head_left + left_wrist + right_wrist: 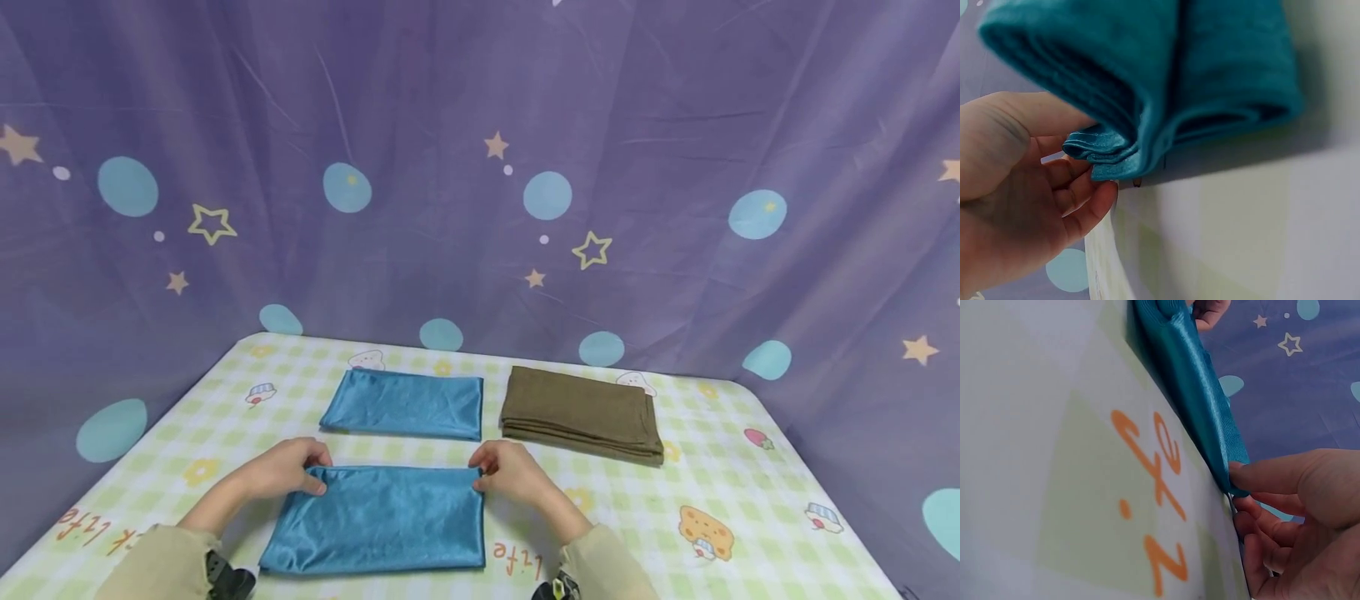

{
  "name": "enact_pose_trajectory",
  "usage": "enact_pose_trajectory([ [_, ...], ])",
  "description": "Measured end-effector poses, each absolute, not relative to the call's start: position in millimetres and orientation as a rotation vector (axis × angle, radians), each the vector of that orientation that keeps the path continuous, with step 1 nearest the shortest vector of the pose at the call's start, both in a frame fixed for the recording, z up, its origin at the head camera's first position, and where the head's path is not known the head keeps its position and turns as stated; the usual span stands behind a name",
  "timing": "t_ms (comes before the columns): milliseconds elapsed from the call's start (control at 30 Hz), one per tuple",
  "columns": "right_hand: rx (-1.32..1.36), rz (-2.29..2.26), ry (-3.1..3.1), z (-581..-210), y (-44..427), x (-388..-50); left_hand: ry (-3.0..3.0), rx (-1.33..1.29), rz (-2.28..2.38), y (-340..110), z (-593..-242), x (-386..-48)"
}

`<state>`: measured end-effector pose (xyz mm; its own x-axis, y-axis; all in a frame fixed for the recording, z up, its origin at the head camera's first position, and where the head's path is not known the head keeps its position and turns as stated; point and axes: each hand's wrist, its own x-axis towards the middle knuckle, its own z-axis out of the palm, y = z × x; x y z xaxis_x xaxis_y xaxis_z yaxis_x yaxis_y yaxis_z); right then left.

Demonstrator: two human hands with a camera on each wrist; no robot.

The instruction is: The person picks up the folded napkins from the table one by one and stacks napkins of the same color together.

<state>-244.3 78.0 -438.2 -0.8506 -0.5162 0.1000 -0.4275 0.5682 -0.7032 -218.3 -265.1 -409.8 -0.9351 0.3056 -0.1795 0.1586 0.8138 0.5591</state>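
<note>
The left hand (pixel 287 468) and right hand (pixel 519 477) each pinch a far corner of the nearer folded satiny blue cloth (pixel 382 521) on the bench (pixel 712 467), where gripping all layers evenly and pulling gently outward should keep edges square.

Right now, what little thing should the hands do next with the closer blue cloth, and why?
Maybe tug the closer blue cloth gently sideways to flatten it. The left hand and right hand already pinch its two far corners, its top looks a bit wrinkled, and the left wrist view shows gaps between its folded layers.
</note>
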Motion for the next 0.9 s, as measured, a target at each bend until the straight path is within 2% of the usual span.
enact_pose_trajectory([
  [900,-0.745,-1.062,2.755,-433.9,72.3,-240.2,2.745,0.385,0.831,-263.3,-411.8,-214.0],
])
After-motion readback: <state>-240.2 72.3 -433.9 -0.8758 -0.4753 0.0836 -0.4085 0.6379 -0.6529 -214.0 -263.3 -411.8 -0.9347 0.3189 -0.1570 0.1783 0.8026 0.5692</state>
